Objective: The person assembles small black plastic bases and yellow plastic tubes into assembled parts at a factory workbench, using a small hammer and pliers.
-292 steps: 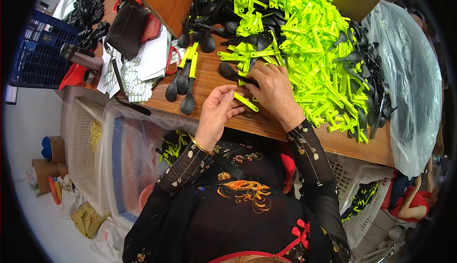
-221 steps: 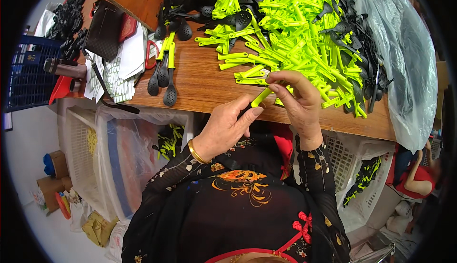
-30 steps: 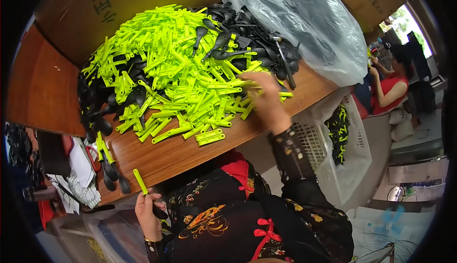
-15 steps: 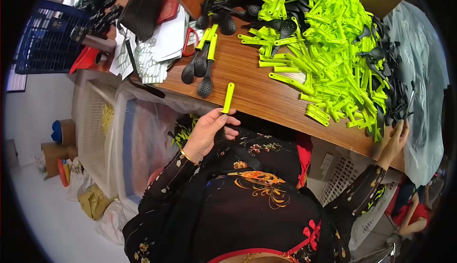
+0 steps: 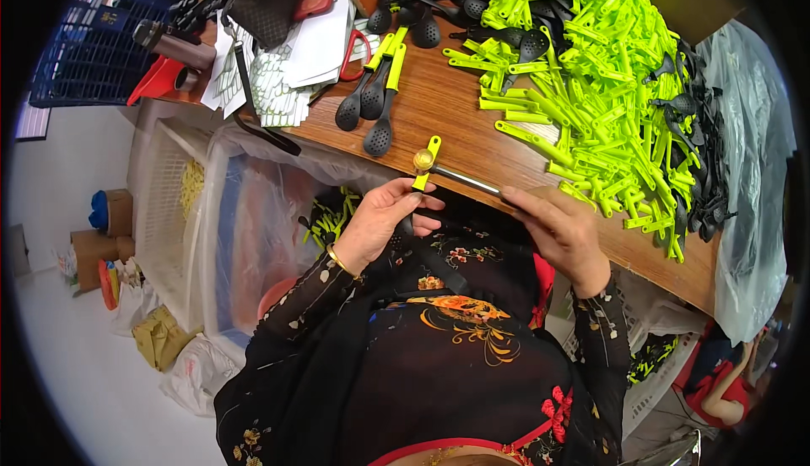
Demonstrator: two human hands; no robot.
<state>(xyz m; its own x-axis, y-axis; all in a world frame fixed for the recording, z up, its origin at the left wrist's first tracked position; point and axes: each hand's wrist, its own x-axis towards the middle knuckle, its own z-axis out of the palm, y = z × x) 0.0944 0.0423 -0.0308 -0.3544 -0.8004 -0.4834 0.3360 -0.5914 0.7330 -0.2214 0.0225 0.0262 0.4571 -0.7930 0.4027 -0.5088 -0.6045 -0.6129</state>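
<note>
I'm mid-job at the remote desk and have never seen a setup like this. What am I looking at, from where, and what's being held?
There's no machine: these are a person's two bare hands. Every picture comes from a wide fisheye camera worn on the head, looking down, so straight edges bend near the rim. The left hand holds a bright green handle. The right hand holds a small hammer, its head overlapping that handle; I can't tell whether they touch. On the wooden table lie a heap of green handles, black utensil parts and three green-handled black spoons.
</note>
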